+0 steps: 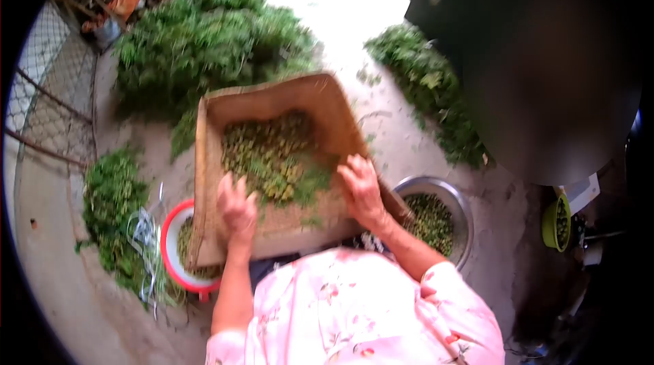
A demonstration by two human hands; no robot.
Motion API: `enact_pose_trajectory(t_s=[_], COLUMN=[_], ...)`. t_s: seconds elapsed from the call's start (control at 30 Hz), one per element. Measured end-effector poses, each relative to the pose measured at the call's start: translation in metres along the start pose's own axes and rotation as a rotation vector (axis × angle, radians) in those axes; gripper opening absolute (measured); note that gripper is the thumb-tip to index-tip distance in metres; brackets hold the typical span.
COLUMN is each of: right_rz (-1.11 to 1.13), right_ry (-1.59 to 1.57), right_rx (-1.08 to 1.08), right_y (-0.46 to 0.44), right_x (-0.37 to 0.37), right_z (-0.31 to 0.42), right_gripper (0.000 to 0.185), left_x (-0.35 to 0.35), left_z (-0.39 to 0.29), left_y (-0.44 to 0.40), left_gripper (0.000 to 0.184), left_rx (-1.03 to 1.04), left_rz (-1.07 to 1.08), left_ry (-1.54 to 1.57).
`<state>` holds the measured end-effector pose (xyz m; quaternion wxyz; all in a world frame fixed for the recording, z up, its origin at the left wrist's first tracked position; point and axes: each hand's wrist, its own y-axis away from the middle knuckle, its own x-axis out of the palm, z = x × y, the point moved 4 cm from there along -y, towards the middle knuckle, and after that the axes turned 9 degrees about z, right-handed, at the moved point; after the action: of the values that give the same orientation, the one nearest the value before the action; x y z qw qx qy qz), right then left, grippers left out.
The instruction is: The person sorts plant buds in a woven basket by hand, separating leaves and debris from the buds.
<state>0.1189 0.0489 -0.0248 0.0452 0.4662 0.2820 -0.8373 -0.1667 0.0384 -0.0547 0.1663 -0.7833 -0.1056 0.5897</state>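
Note:
A shallow woven basket (293,225), open toward my body, rests at my lap. Small green-yellow seed heads or berries (266,154) lie heaped inside it, with feathery green sprigs (313,181) on their right side. Over the basket's left part is my left hand (237,207), slightly blurred, its fingers apart and holding nothing visible. My right hand (361,191) is at the right side of the basket beside the sprigs. Its fingers are curled in, and whatever lies between them is hidden.
A red-rimmed basin (165,242) sits left of the basket, a metal basin (464,218) right; both hold similar green pieces. Leafy green piles (211,45) lie ahead, with another (436,86) to the right and one (112,208) by the wire fence (54,86). A green bowl (550,225) stands far right.

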Motion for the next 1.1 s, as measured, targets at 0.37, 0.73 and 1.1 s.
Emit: enact_pose_trajectory(t_s=[0.37,0.73,1.1], right_rz=[0.143,0.309,0.477], right_ry=[-0.123,0.039,-0.008], right_rx=[0.179,-0.093,-0.26], right_y=[0.004,-0.021,-0.036], right_x=[0.074,0.105,0.138], right_z=[-0.017,-0.007,0.047], right_gripper=[0.029,0.035,0.062], left_x=[0.045,0.049,0.058], left_z=[-0.02,-0.04,-0.024], left_y=[0.029,0.023,0.026], left_gripper=[0.036,0.048,0.047], left_rx=[-0.031,0.057,-0.064], left_rz=[0.132,0.243,0.164], left_ry=[0.078,0.025,-0.101])
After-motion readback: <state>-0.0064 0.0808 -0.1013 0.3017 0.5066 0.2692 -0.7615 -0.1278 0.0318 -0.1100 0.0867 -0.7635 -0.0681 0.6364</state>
